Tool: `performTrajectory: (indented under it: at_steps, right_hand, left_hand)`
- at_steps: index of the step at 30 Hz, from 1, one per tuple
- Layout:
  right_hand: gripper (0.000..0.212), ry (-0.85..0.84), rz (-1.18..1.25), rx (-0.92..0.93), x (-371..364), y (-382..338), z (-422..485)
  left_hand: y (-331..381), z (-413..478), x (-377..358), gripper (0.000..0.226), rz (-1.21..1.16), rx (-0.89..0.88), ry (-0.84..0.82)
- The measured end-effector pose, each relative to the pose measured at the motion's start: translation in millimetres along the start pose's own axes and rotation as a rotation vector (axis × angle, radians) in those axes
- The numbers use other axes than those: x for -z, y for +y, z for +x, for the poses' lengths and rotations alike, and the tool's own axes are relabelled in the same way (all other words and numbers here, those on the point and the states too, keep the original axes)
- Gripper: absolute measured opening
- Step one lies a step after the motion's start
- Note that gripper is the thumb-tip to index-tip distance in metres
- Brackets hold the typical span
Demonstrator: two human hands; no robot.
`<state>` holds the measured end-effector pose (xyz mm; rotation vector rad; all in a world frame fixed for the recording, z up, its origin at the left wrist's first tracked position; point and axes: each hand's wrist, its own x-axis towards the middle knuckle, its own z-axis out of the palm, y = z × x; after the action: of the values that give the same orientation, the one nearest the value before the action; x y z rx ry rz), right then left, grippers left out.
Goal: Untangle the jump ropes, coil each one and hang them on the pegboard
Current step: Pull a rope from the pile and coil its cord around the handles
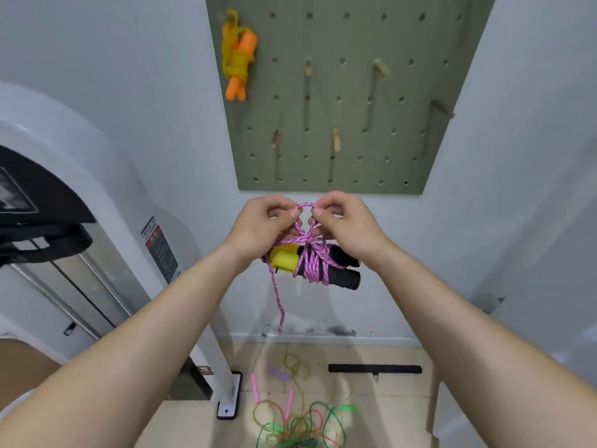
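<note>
A pink braided jump rope (pixel 311 265) is wound around its black handles with yellow caps, held up in front of the wall below the pegboard. My left hand (pixel 263 223) and my right hand (pixel 344 221) each pinch one side of a small pink loop at the top of the bundle. A loose pink tail hangs down from the bundle's left side. The green pegboard (pixel 403 150) carries several wooden pegs. A coiled yellow rope with orange handles (pixel 238 58) hangs at its upper left. A tangle of green, red and other thin ropes (pixel 295 421) lies on the floor.
A white and black exercise machine (pixel 74 221) stands at the left, its white foot (pixel 230 396) on the floor. A black bar (pixel 374 369) lies on the floor near the wall. Pink and purple handles (pixel 277 373) lie by the tangle.
</note>
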<state>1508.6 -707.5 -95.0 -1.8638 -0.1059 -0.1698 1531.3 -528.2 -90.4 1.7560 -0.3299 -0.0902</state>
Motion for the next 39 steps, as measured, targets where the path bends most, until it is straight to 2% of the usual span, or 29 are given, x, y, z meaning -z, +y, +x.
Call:
performTrajectory:
  at_steps: [4, 8, 17, 22, 28, 35, 39]
  right_hand:
    - [0.007, 0.018, -0.002, 0.065, 17, -62, 22]
    - [0.009, 0.065, -0.012, 0.131, 18, -109, 50]
    - [0.007, 0.202, -0.031, 0.143, -12, -160, 126]
    - [0.006, 0.250, -0.093, 0.121, -13, -161, 164]
    - [0.006, 0.255, -0.133, 0.086, 12, -137, 211]
    - [0.007, 0.265, -0.120, 0.065, 43, -105, 255]
    - [0.009, 0.282, -0.101, 0.079, 50, -91, 276]
  left_hand:
    - [67, 20, 22, 0.003, -0.026, -0.043, -0.016]
    - [111, 46, 49, 0.017, -0.020, -0.099, -0.038]
    - [139, 119, 105, 0.011, 0.056, -0.262, -0.031]
    - [138, 161, 115, 0.012, 0.085, -0.280, -0.047]
    - [126, 216, 92, 0.012, 0.073, -0.257, -0.034]
    - [109, 265, 59, 0.006, 0.030, -0.230, 0.026]
    - [104, 285, 47, 0.012, 0.059, -0.234, 0.108]
